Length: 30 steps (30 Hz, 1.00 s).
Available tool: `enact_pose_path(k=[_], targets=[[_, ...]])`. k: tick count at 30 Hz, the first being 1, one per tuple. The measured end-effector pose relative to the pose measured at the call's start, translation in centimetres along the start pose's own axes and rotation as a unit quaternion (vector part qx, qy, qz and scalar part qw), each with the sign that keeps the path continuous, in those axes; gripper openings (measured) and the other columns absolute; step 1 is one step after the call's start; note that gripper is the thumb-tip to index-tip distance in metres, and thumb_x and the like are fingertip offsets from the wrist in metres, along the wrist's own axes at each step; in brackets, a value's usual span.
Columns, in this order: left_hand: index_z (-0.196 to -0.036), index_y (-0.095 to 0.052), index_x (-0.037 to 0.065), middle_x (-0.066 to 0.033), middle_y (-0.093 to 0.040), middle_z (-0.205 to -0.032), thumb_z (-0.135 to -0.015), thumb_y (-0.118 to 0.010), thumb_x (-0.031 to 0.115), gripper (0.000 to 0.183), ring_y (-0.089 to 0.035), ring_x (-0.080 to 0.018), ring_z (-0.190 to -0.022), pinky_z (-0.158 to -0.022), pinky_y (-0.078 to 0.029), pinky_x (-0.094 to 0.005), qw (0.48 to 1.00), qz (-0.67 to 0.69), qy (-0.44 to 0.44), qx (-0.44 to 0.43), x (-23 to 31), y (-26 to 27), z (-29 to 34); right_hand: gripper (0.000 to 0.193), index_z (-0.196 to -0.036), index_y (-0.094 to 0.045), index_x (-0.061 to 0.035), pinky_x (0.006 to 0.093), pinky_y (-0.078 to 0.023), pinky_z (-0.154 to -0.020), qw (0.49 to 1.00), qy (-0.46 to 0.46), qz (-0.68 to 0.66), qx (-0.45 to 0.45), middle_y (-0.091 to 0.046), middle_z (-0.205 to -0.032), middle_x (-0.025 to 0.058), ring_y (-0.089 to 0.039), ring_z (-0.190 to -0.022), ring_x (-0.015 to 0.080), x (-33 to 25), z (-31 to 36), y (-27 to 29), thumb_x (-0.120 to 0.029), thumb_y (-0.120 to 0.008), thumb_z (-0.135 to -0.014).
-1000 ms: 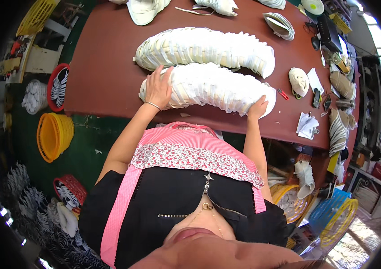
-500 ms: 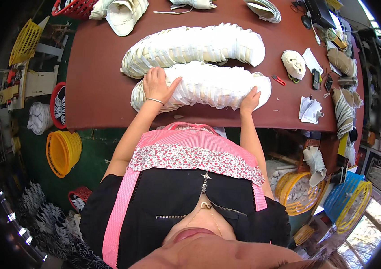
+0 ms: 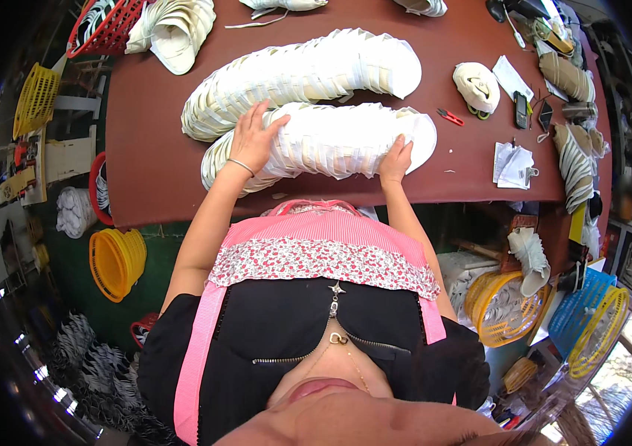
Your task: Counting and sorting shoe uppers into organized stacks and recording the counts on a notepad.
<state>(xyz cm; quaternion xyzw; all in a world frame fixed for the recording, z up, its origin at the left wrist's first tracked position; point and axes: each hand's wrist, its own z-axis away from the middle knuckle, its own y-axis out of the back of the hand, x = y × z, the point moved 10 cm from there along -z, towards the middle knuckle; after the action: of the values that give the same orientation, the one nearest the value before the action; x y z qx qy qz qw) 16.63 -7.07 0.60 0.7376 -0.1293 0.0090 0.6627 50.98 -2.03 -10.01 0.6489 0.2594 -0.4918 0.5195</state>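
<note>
Two long rows of overlapping white pieces with rounded ends, which look like shoe parts, lie side by side on the table. My left hand [image 3: 255,141] rests on the left part of the near row [image 3: 323,141], fingers stretched out and thumb apart. Toward that row's right end, my right hand [image 3: 395,160] grips its near edge, thumb on top; its other fingers are partly hidden below. Just beyond, the far row [image 3: 301,70] curves alongside, and neither hand holds it.
The brown table [image 3: 145,149] also carries a rolled white bundle [image 3: 477,88], red-handled snips [image 3: 450,117], a phone [image 3: 520,110] and a clipboard with papers [image 3: 514,165]. More white bundles [image 3: 175,33] lie at the back. Yellow baskets [image 3: 117,264] stand on the floor.
The whole view has shifted slightly. Against the near row, my left hand sits a little further right and my right hand a little further left. Both rows keep their arrangement.
</note>
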Motion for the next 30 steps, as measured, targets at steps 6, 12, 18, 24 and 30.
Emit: enact_pose_path(k=[6,12,18,24,30], targets=[[-0.121,-0.063,0.018,-0.0172,-0.047,-0.144,-0.088,-0.064,0.029,0.035,-0.040,-0.0380,-0.136,-0.108,-0.035,-0.0513,0.996,-0.011,0.080,0.039,1.5,1.2,-0.8,0.049,-0.119,-0.052,0.0074,0.0509,-0.046,-0.083,1.000,0.003,-0.002,-0.008,-0.064,-0.101,0.0339,-0.061,-0.096,0.0505,0.3,-0.2,-0.1,-0.038,-0.041,-0.103],[-0.126,-0.056,0.007,-0.0189,-0.047,-0.143,-0.086,-0.065,0.030,0.046,-0.040,-0.0394,-0.135,-0.109,-0.032,-0.0527,0.996,-0.010,0.078,0.029,2.2,-0.3,-1.4,0.046,-0.113,-0.053,0.0066,0.0516,-0.046,-0.079,1.000,0.003,-0.010,-0.013,-0.065,-0.096,0.0335,-0.061,-0.091,0.0512,-0.2,-0.1,0.0,-0.037,-0.043,-0.103],[-0.139,-0.052,0.016,-0.0179,-0.043,-0.146,-0.078,-0.059,0.001,0.063,-0.041,-0.0380,-0.134,-0.112,-0.033,-0.0520,0.990,0.041,-0.136,-0.024,7.5,0.4,-2.8,0.045,-0.110,-0.053,0.0056,0.0523,-0.046,-0.078,1.000,-0.006,-0.020,-0.020,-0.065,-0.093,0.0329,-0.061,-0.089,0.0514,0.5,0.1,0.0,-0.037,-0.043,-0.103],[-0.128,-0.060,0.017,-0.0136,-0.048,-0.144,-0.078,-0.059,0.002,0.052,-0.044,-0.0352,-0.133,-0.112,-0.034,-0.0487,0.992,0.027,-0.124,-0.026,7.8,-0.4,-3.6,0.045,-0.111,-0.053,0.0052,0.0534,-0.046,-0.075,1.000,-0.005,-0.008,-0.015,-0.064,-0.088,0.0331,-0.061,-0.086,0.0521,1.2,-0.3,0.0,-0.038,-0.043,-0.102],[-0.119,-0.061,0.008,-0.0160,-0.053,-0.137,-0.078,-0.065,0.020,0.043,-0.047,-0.0356,-0.129,-0.109,-0.034,-0.0541,0.997,0.063,-0.022,0.049,9.4,-0.6,-5.7,0.046,-0.111,-0.052,0.0047,0.0552,-0.046,-0.072,1.000,0.000,-0.004,-0.020,-0.064,-0.082,0.0327,-0.061,-0.081,0.0530,1.4,-0.3,-0.4,-0.040,-0.043,-0.102]])
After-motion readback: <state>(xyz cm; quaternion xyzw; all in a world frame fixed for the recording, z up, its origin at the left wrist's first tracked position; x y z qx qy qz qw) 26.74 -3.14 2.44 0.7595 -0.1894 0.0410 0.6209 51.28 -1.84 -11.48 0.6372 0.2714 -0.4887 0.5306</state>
